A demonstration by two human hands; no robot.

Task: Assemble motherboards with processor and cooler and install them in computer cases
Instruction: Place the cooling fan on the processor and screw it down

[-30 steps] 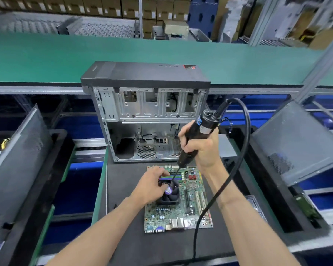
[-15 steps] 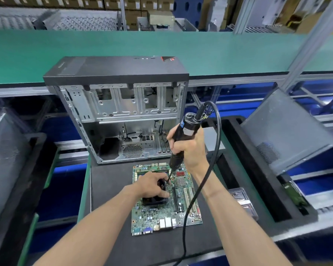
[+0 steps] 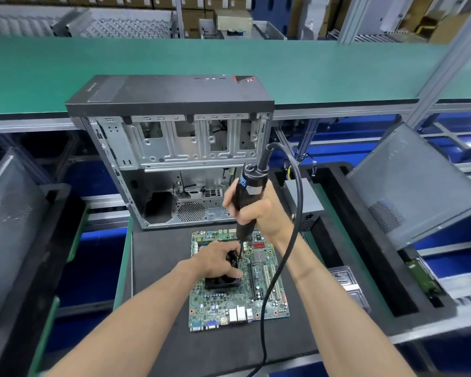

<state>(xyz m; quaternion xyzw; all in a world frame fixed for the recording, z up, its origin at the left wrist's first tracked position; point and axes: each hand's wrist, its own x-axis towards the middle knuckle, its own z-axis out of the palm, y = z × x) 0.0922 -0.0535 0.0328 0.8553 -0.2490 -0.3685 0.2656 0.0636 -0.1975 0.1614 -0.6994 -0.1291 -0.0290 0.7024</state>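
Behind the black mat, the open computer case (image 3: 172,148) is standing, its front lettering unreadable. Nearer, the motherboard (image 3: 238,303) is lying flat — the left hand (image 3: 215,261) curling over the cooler (image 3: 223,281), mostly hiding it. The right hand (image 3: 259,210) is gripping the electric screwdriver (image 3: 246,197), bit touching the cooler's corner.

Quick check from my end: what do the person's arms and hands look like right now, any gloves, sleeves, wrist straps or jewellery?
Both forearms are bare up to the frame's bottom edge; no sleeves show. The left hand and right hand are ungloved. No watch, wrist strap, ring or bracelet is visible on the sides of the wrists and fingers facing the head camera.
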